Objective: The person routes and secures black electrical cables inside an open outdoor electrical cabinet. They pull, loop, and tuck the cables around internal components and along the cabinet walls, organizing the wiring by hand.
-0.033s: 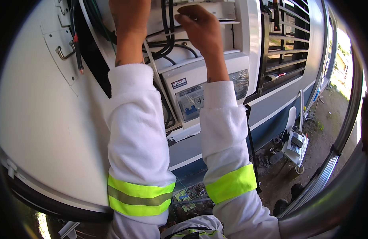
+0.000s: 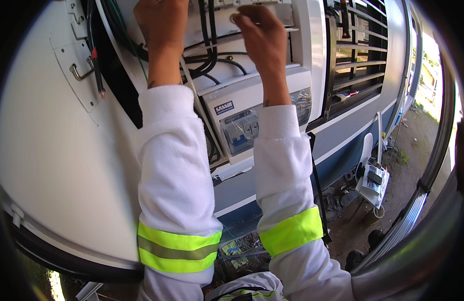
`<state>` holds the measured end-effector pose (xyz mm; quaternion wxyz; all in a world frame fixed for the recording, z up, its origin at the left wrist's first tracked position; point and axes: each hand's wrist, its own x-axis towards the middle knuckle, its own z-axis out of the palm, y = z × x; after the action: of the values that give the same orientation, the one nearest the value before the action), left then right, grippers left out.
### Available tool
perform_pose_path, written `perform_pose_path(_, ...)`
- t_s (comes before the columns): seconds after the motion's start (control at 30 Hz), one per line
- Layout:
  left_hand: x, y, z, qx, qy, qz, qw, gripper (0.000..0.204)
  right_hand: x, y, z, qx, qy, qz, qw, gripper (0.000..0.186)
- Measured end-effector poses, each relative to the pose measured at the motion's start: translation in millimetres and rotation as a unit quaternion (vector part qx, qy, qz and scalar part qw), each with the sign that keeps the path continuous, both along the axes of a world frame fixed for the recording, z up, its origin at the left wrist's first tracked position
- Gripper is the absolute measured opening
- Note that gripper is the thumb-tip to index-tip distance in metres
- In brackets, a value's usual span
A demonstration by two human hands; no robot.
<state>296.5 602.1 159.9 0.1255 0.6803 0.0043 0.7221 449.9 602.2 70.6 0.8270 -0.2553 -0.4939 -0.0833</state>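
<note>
Both my hands reach up into an open white electrical box. My left hand (image 2: 161, 27) is closed at the top edge, left of two thick black cables (image 2: 209, 30); its fingertips are cut off, so what it grips is hidden. To the right of the cables, my right hand (image 2: 263, 37) pinches thumb and fingers together, with a small pale thing at their tips too small to name. Below the hands sits a white breaker enclosure (image 2: 264, 88) with a clear window, breakers (image 2: 239, 135) showing behind it. More black cables (image 2: 227, 61) curve between hands and enclosure.
A large white panel (image 2: 46, 160) with a metal handle (image 2: 81, 72) fills the left. Beside it hangs a black cable (image 2: 96, 65) with a bared end. At right are a louvred opening (image 2: 357, 55), a small white stand (image 2: 371, 185) on the ground, and a metal rail (image 2: 413, 251).
Both hands and the box sit slightly differently in view. My right hand has shifted a little right and down, away from the cables, still pinched. My left hand shows slightly lower, still closed.
</note>
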Motion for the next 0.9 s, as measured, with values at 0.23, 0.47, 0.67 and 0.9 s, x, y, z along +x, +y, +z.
perform_pose_path(0.23,-1,23,-10,-0.102,-0.152,0.031,0.983,0.062,62,-3,63,-0.001,0.116,-0.009,0.993,0.057)
perform_pose_path(0.47,7,30,-15,-0.049,-0.050,0.082,0.994,0.090,53,-14,74,-0.003,0.080,0.055,0.995,0.073)
perform_pose_path(0.67,7,30,-14,-0.042,-0.059,0.047,0.996,0.090,51,-10,75,-0.016,0.120,0.082,0.989,0.080)
perform_pose_path(0.9,8,32,-15,-0.019,-0.081,0.044,0.996,0.088,50,-18,73,-0.052,0.128,0.102,0.985,0.074)
